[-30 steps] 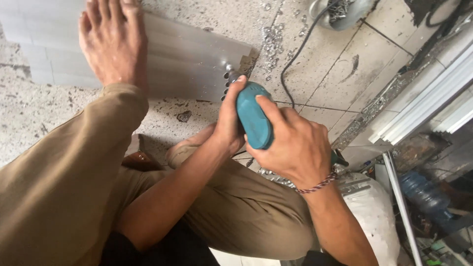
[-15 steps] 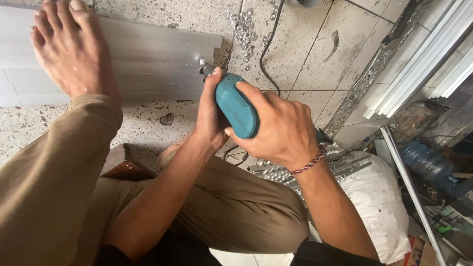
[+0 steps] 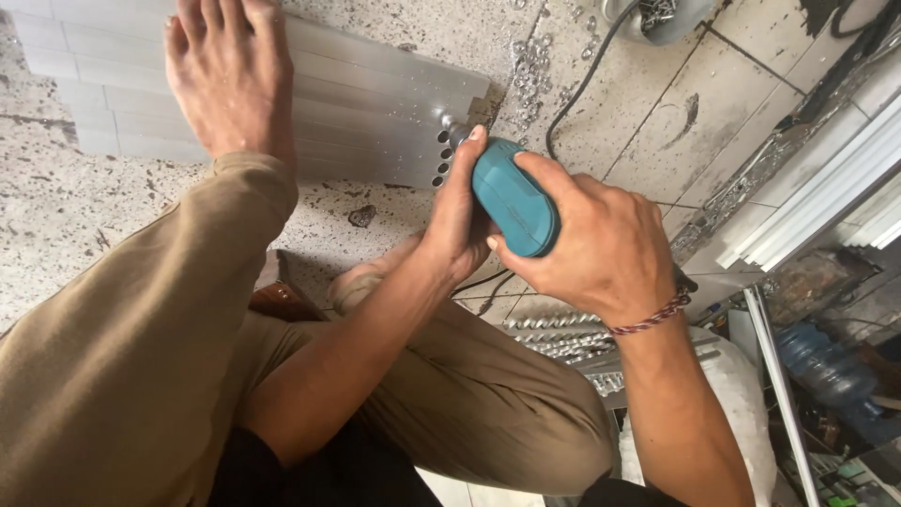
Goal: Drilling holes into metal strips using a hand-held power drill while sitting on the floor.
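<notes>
Two hands gripping one teal drill [image 3: 514,208]: right hand [image 3: 605,249] wrapping closed around its rear, left hand [image 3: 462,221] closing on its front by the chuck. Pointing up and left, long axis running from right hand toward the near end of grey aluminium profiles [image 3: 375,122], bit meeting that end beside a row of drilled holes. Lying flat on the floor [image 3: 84,216], pinned under a bare foot [image 3: 230,80]. Holding loose screws, a metal bowl [image 3: 662,19] at top.
</notes>
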